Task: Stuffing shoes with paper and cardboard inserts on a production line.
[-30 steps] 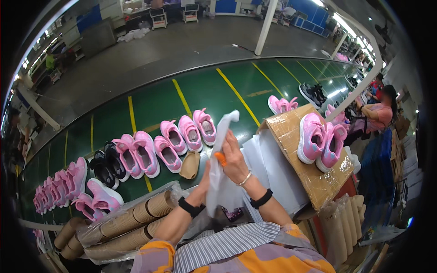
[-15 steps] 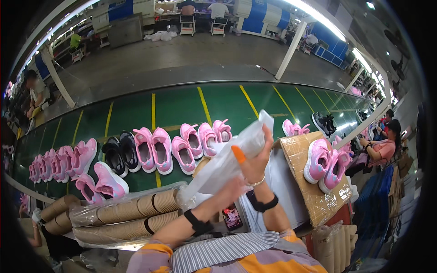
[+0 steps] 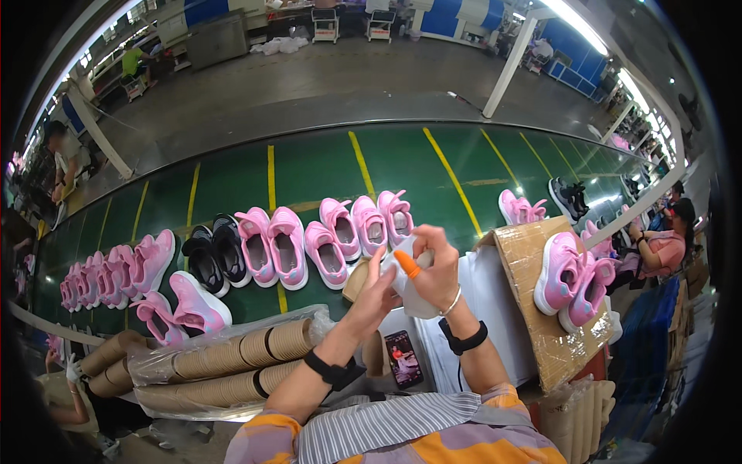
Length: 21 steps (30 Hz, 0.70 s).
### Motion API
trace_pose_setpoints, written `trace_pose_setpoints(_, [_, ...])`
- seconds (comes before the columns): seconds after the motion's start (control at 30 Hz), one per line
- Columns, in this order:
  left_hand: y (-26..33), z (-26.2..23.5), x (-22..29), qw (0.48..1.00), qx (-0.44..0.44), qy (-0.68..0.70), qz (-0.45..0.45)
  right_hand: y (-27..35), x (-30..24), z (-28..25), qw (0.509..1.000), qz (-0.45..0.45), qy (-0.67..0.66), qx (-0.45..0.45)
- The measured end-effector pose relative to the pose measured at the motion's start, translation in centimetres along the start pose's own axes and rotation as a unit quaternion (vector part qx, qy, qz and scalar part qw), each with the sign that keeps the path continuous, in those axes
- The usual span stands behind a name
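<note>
A clear bag (image 3: 320, 323) held stacked brown inserts (image 3: 226, 345). Near pink shoes (image 3: 328, 257), the left hand (image 3: 372, 300) and right hand (image 3: 437, 272) closed their fingers (image 3: 406, 264) on white paper (image 3: 419, 304), loose end downward, long axis unclear.

Trainee: State the arm position.

Instructor: The left forearm (image 3: 303, 392), with a broad black wristband (image 3: 335, 370), angles forward and inward. The right forearm (image 3: 482, 366), similarly banded, angles forward and slightly left.

Trainee: State the hand condition.

Instructor: The bare left hand (image 3: 371, 305) points its fingers forward and right. The bare right hand (image 3: 437, 277), one digit in an orange sleeve (image 3: 406, 264), curls its fingers. Both hands are close together.
</note>
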<state>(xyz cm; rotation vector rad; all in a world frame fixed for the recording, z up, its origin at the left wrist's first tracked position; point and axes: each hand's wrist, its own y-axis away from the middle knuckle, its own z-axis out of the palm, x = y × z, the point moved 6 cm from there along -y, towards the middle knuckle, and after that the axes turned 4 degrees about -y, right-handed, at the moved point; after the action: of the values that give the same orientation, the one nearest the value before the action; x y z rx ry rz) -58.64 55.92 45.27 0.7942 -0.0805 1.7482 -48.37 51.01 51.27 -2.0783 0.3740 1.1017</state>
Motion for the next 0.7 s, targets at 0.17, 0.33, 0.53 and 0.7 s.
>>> trace_pose_setpoints(0.17, [-1.0,-2.1,1.6,0.914,0.0,-0.336,0.226,-1.0,4.2,3.9,0.947,0.138,-0.288,-0.03])
trace_pose_setpoints(0.33, [-4.2,-5.5,6.7,0.968,0.051,-0.077,0.232,-0.7,4.1,6.6,0.993,-0.024,-0.034,-0.108])
trace_pose_setpoints(0.53, [-10.6,-14.3,10.0,0.881,0.247,-0.351,0.198,-1.9,10.6,8.5,0.981,0.108,0.052,-0.153])
trace_pose_setpoints(0.7, [-16.5,-18.5,13.1,0.626,0.255,-0.688,0.263,-3.8,17.3,12.4,0.933,0.225,0.105,-0.262])
